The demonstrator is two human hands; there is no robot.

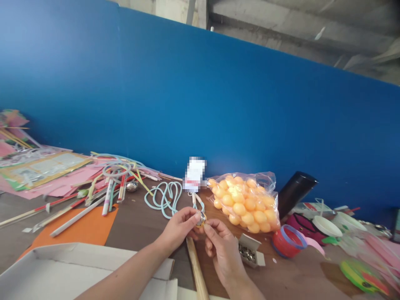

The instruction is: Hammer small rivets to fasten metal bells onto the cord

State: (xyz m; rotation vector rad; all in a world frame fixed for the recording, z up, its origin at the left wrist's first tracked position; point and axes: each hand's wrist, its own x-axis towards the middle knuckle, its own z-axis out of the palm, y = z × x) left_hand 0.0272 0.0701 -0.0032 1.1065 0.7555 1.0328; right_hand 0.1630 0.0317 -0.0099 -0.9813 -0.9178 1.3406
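My left hand [183,225] pinches a small shiny silver piece with a yellow edge [201,219] between thumb and fingers. From the other side my right hand [220,246] is closed with its fingertips at the yellow edge. The piece is too small for me to tell its exact kind. Below the hands a wooden stick [196,268] runs toward me on the brown table. Just behind them lie a light blue cord [164,200] and a white badge [194,175] with a strap. Right of my right hand sits an open small box [250,251] of metal pieces.
A clear bag of orange balls [243,202] and a black bottle [296,191] stand before the blue partition [200,104]. At right is a red cup [289,241]. Sticks, tubes, a silver ball [132,186] and orange sheet [84,225] lie left; a white carton [78,266] is in front.
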